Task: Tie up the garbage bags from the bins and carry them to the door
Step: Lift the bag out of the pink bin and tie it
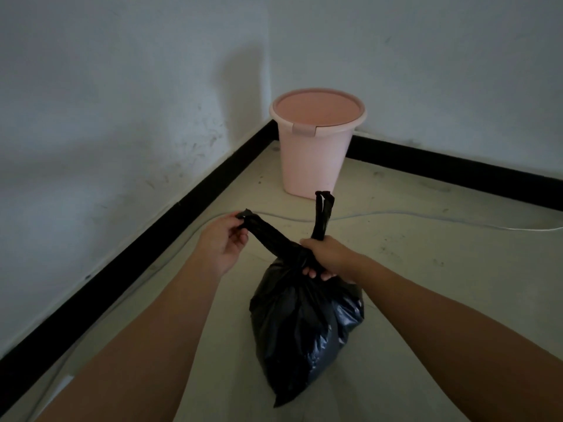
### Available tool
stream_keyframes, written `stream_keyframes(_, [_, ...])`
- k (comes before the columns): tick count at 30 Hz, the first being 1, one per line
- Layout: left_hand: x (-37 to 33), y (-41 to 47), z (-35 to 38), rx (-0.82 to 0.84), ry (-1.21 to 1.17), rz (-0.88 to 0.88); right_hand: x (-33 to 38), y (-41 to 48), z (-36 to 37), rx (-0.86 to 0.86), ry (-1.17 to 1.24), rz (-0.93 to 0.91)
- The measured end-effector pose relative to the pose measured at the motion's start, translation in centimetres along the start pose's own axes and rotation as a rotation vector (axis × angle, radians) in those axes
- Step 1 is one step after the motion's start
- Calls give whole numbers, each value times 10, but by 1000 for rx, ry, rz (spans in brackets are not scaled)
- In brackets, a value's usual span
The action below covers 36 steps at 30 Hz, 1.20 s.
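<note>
A full black garbage bag (pixel 304 330) sits in front of me, low in the view, over the pale floor. Its top is gathered into two twisted tails. My left hand (pixel 221 243) pinches the end of the left tail and pulls it out to the left. My right hand (pixel 327 257) grips the bag's neck at the base of the other tail, which sticks straight up above my fist. A pink bin (pixel 315 147) stands in the corner behind the bag, with no bag in it.
Two white walls meet at the corner, each with a black skirting board (pixel 170 222) along the floor. A thin pale cable (pixel 426 216) runs across the floor between the bin and the bag.
</note>
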State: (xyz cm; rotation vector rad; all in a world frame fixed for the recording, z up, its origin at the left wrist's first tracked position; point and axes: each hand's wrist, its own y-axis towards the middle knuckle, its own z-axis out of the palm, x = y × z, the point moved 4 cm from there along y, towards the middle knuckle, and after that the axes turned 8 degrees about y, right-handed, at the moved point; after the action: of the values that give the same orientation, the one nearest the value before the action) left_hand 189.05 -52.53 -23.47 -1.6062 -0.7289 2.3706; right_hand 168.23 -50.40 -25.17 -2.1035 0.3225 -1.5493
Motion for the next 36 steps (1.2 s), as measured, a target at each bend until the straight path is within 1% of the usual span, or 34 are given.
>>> stream_keyframes(2, [8,-6,-1,3,-109,-38,-3,0,-4,50,160,85])
stream_keyframes(3, [13,-10,2,20,-131,-66,-7,-1,-5,85,255,129])
stream_keyframes(4, [21,-15,6,53,-94,-96,-10,-1,-6,119,359,170])
stream_keyframes(6, [37,-23,16,157,144,-140,-12,-2,-9,172,513,210])
stream_keyframes(7, [43,-26,21,225,279,-150,-12,-2,-11,189,542,213])
stream_keyframes(9, [51,-31,29,343,454,-149,-10,-2,-13,223,545,216])
stream_keyframes(10, [54,-31,30,375,524,-136,-10,-3,-13,237,548,222])
stream_keyframes(13, [60,-29,29,374,722,-57,-13,-2,-12,255,582,231])
stream_keyframes(18, [67,-31,36,327,755,41,-16,2,-14,303,568,224])
stream_keyframes(22, [63,-26,33,324,762,22,-17,1,-10,405,588,194])
stream_keyframes(25, [59,-22,27,320,762,-24,-16,4,-12,403,456,133])
stream_keyframes(27, [57,-22,25,323,767,-39,-14,7,-15,300,273,65])
stream_keyframes(29, [59,-22,24,339,756,-63,-11,10,-18,105,73,-63])
stream_keyframes(31, [60,-21,23,338,737,-69,-5,13,-17,-19,-74,-209])
stream_keyframes(33, [59,-22,22,329,752,-54,1,14,-14,-85,-253,-364])
stream_keyframes(36, [55,-22,23,347,767,-30,8,9,-8,-125,-544,-553])
